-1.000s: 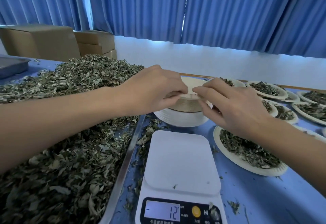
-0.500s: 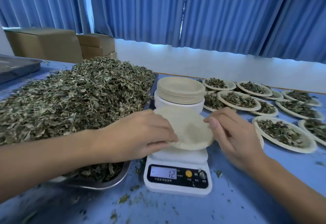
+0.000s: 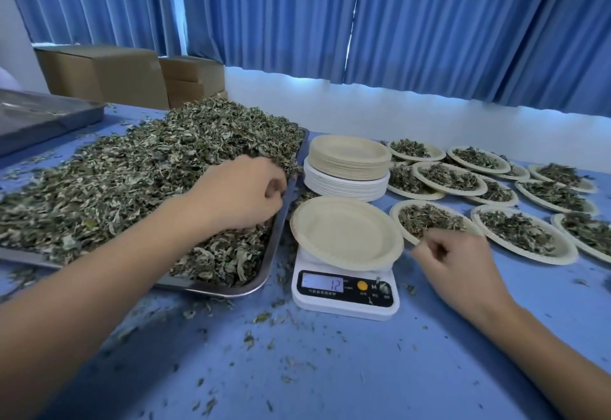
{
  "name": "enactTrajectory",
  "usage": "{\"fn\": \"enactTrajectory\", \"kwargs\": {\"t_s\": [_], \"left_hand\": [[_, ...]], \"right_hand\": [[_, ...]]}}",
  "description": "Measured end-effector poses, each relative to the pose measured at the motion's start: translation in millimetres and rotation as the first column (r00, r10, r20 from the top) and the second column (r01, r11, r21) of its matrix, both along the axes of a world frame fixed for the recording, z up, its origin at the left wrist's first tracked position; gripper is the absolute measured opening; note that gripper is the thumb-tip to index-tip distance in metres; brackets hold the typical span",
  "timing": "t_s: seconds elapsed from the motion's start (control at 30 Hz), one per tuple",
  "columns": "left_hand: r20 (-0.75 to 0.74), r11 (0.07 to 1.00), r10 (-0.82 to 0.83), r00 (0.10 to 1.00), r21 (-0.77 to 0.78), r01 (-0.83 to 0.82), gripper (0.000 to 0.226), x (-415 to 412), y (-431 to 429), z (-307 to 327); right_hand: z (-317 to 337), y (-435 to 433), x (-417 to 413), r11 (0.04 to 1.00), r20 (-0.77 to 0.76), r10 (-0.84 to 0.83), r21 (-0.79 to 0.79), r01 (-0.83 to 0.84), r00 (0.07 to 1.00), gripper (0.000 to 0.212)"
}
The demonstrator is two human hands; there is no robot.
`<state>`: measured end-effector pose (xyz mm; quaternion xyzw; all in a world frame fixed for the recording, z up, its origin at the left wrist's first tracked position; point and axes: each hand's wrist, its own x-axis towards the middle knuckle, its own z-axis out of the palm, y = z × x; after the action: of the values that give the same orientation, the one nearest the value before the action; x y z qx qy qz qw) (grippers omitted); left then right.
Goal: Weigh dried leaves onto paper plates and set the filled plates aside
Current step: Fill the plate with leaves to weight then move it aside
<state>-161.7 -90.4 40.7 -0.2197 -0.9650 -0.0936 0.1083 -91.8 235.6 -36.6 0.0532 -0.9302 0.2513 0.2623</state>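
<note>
The fingers (image 3: 277,188) of your left hand (image 3: 238,191) were curled down on the dried leaves (image 3: 132,171) in the tray (image 3: 211,289); I could not tell if they held any. Your right hand (image 3: 456,260) was loosely curled, holding nothing, just beside the empty plate (image 3: 347,232) on the scale (image 3: 345,290)

Bare forearms; left hand (image 3: 239,193), right hand (image 3: 463,265)

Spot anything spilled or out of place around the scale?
Yes: leaf crumbs lie scattered over the blue table in front of the tray and scale, and one fragment sits on the scale's button panel. Nothing looks damaged.
</note>
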Motion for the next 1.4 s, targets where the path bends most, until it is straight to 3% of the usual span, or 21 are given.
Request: {"fn": "enactTrajectory", "kwargs": {"t_s": [0.07, 0.13, 0.23, 0.43, 0.6, 0.77, 0.97, 1.1, 1.2, 1.33, 1.4], "left_hand": [[0.305, 0.949, 0.094, 0.948, -0.314, 0.007, 0.032, 0, -4, 0], [0.386, 0.894, 0.129, 0.913, -0.443, 0.061, 0.026, 3, -2, -9], [0.374, 0.912, 0.089, 0.923, -0.403, 0.076, 0.020, 6, 2, -21], [0.284, 0.931, 0.069, 0.956, -0.362, 0.040, 0.034, 6, -8, -40], [0.220, 0.954, 0.097, 0.971, -0.297, -0.028, 0.011, -2, -8, -48], [-0.004, 0.982, 0.185, 0.983, -0.031, -0.186, 0.021, -11, -12, -43], [-0.153, 0.957, 0.243, 0.958, 0.197, -0.211, 0.020, -15, -12, -35], [-0.156, 0.898, 0.303, 0.940, 0.376, -0.228, 0.026, -16, -17, -27], [-0.106, 0.920, 0.305, 0.946, 0.291, -0.264, 0.026, -17, -17, -29], [-0.121, 0.852, 0.303, 0.945, 0.480, -0.211, 0.018, -21, -14, -24], [-0.107, 0.873, 0.324, 0.940, 0.417, -0.254, 0.022, -24, -12, -20]], "right_hand": [[-3, 0, 0, 0.996, 0.165, -0.025, 0.087, 0.010, 0.986, 0.038], [-5, -2, -2, 0.988, 0.266, -0.046, 0.157, 0.004, 0.963, 0.036], [-4, -5, -3, 0.983, 0.310, -0.066, 0.186, 0.008, 0.949, 0.038], [-2, -9, 0, 0.981, 0.291, -0.067, 0.194, 0.010, 0.954, 0.038], [1, -10, 1, 0.982, 0.289, -0.068, 0.188, 0.013, 0.955, 0.037], [1, -9, 2, 0.984, 0.272, -0.058, 0.180, 0.008, 0.960, 0.036], [2, -9, 3, 0.982, 0.294, -0.057, 0.191, 0.000, 0.954, 0.036], [3, -7, 1, 0.984, 0.294, -0.037, 0.176, -0.016, 0.955, 0.036], [3, -7, 2, 0.987, 0.306, -0.028, 0.159, -0.022, 0.952, 0.037], [5, -7, 2, 0.991, 0.304, -0.013, 0.134, -0.029, 0.953, 0.037], [4, -7, 2, 0.991, 0.302, -0.004, 0.130, -0.037, 0.953, 0.037]]}}
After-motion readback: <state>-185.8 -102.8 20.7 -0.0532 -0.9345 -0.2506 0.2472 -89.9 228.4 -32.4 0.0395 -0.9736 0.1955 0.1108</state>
